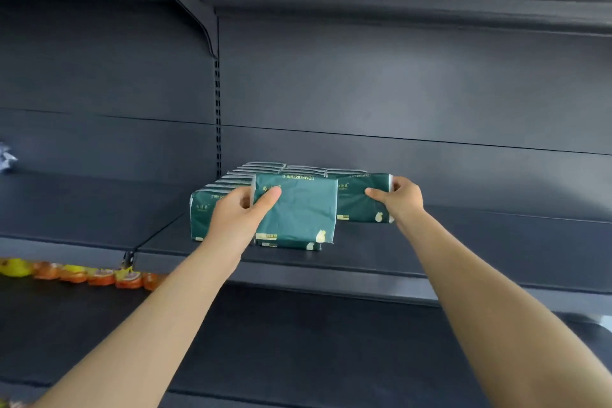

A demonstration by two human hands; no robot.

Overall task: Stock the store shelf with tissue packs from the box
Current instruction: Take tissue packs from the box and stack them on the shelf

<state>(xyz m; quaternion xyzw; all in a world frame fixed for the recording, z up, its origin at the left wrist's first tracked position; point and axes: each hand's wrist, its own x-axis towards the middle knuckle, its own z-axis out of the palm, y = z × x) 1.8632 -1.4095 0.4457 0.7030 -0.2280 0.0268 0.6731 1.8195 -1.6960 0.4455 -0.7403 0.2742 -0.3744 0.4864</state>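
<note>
Forward, arms outstretched, left hand (238,215) gripping front pack (298,212), right hand (402,199) rear pack (356,205)

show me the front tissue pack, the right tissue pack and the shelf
front tissue pack (299,209): head view, middle of green front face
right tissue pack (356,207): head view, green front face
shelf (437,242): head view, bare top surface

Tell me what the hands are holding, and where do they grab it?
The left hand grips the front pack by its top left corner. The right hand grips the right pack by its right edge.
</note>
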